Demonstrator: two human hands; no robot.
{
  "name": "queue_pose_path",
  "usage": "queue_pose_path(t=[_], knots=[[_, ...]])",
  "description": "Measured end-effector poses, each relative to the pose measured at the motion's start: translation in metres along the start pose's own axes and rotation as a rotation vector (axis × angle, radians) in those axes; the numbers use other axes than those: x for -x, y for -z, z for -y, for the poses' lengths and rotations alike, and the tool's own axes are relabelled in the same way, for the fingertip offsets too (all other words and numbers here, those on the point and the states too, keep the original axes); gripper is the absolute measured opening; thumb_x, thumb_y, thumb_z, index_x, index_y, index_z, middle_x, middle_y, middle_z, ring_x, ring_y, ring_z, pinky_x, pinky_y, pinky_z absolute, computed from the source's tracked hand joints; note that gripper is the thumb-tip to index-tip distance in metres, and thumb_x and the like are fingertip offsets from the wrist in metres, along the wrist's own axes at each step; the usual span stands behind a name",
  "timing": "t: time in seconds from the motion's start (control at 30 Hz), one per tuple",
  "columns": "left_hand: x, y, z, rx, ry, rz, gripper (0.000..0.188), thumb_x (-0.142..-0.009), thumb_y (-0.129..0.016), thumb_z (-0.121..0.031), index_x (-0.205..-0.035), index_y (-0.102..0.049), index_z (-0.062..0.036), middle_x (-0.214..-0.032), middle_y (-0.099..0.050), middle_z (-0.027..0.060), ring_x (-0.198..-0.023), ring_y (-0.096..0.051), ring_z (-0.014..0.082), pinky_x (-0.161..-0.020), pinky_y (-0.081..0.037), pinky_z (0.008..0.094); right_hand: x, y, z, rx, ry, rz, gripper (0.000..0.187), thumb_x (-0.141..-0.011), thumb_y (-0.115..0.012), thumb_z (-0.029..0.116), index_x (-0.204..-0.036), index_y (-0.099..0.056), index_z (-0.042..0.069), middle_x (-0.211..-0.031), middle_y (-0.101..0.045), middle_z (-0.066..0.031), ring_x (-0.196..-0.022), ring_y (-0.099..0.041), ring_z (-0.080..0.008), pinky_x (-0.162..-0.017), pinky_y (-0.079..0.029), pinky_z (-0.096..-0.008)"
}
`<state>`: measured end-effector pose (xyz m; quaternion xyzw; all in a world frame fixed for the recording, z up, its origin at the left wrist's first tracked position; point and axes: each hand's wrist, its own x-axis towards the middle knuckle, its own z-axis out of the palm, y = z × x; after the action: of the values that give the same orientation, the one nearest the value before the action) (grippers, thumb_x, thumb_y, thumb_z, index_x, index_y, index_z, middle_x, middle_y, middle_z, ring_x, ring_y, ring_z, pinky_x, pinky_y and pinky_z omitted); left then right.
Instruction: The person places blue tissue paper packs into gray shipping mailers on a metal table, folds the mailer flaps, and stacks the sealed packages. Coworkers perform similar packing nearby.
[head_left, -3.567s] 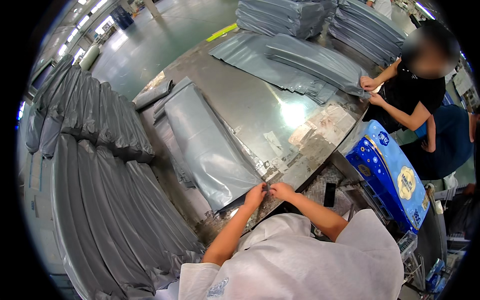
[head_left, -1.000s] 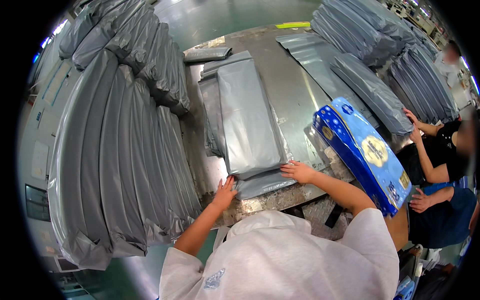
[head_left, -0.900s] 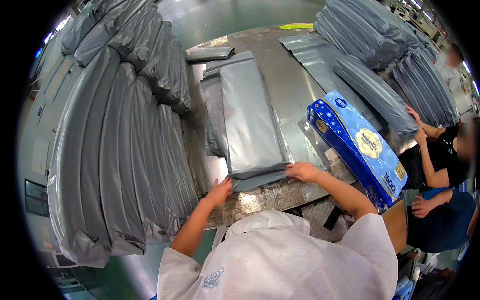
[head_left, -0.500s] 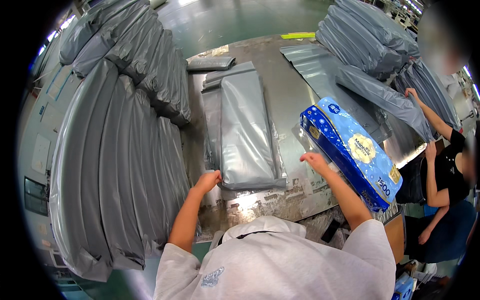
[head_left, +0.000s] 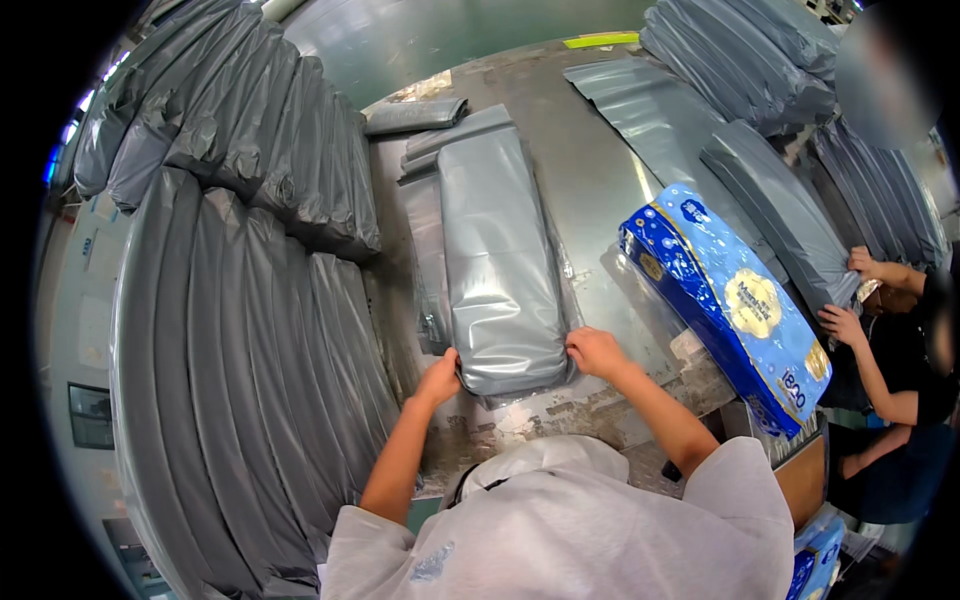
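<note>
A bundle of folded grey plastic bags [head_left: 500, 260] lies lengthwise on the metal table in front of me. At its near left corner, my left hand [head_left: 438, 378] is closed on the plastic edge. My right hand [head_left: 593, 352] pinches the bundle's near right edge, fingers closed. Clear plastic film peeks out around and under the bundle. To the right of my right hand, a blue tissue pack [head_left: 735, 305] lies at a slant, its near end by the table's edge.
Tall stacks of grey plastic bundles [head_left: 230, 370] line the left side; more bundles [head_left: 740, 60] are piled at the far right. A rolled grey bag [head_left: 415, 115] lies at the back left. On the right, another person's hands [head_left: 845, 322] hold a grey bundle [head_left: 770, 210].
My right hand has moved left from beside the tissue pack to the bundle's near right edge. The bundle's near end now looks tucked and rounded. The other person's hands have come nearer.
</note>
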<state>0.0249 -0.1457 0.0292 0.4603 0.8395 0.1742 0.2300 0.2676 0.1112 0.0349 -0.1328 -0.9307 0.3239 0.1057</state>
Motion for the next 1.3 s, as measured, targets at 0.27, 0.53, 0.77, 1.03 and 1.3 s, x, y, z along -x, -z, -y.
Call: queue_pose_path(t=[0.27, 0.53, 0.77, 1.03, 1.3], knots=[[-0.035, -0.054, 0.015, 0.887, 0.164, -0.255, 0.034, -0.075, -0.051, 0.003, -0.104, -0.035, -0.0043, -0.092, -0.048, 0.0069, -0.088, -0.048, 0.0191, -0.082, -0.038, 0.0290, -0.029, -0.111, -0.057, -0.768, -0.522, -0.339, 0.036, -0.086, -0.045, 0.017, -0.119, -0.035, 0.004, -0.110, -0.045, -0.0134, -0.101, -0.046, -0.0219, -0.087, -0.037, -0.0309], [-0.043, -0.031, -0.006, 1.518, 0.547, 0.072, 0.071, -0.085, -0.036, -0.054, -0.133, -0.017, -0.0063, -0.128, -0.036, 0.0105, -0.117, -0.036, 0.0224, -0.096, -0.032, 0.0321, -0.053, -0.064, -0.004, -1.495, -0.864, -0.138, 0.079, -0.078, -0.049, 0.056, -0.133, -0.020, 0.008, -0.129, -0.033, -0.0107, -0.114, -0.039, -0.0225, -0.092, -0.035, -0.0355], [-0.010, 0.086, -0.101, 1.333, 0.364, 0.099, 0.099, -0.072, -0.061, -0.040, -0.137, 0.006, -0.0075, -0.134, -0.026, 0.0173, -0.122, -0.030, 0.0259, -0.098, -0.029, 0.0359, -0.061, 0.055, 0.065, -1.544, -0.870, 0.128, 0.056, -0.071, -0.061, 0.040, -0.113, -0.050, 0.004, -0.103, -0.057, -0.0112, -0.094, -0.055, -0.0244, -0.080, -0.045, -0.0356], [0.149, 0.168, -0.218, 0.953, -0.035, -0.352, 0.087, -0.076, -0.057, -0.026, -0.134, -0.001, 0.0068, -0.138, -0.015, 0.0221, -0.129, -0.016, 0.0258, -0.104, -0.013, 0.0313, 0.012, 0.086, 0.152, -1.660, -0.639, 0.045, 0.063, -0.069, -0.060, 0.037, -0.117, -0.045, -0.002, -0.108, -0.054, -0.0156, -0.096, -0.054, -0.0263, -0.085, -0.043, -0.0359], [0.326, 0.269, -0.296, 0.044, -0.460, -0.777, 0.115, -0.056, -0.070, -0.058, -0.136, -0.009, -0.0008, -0.137, -0.014, 0.0247, -0.130, -0.014, 0.0295, -0.103, -0.013, 0.0364, 0.009, 0.167, 0.283, -1.918, -0.075, 0.285, 0.056, -0.074, -0.053, 0.031, -0.119, -0.043, -0.001, -0.111, -0.052, -0.0138, -0.098, -0.053, -0.0237, -0.086, -0.042, -0.0330]])
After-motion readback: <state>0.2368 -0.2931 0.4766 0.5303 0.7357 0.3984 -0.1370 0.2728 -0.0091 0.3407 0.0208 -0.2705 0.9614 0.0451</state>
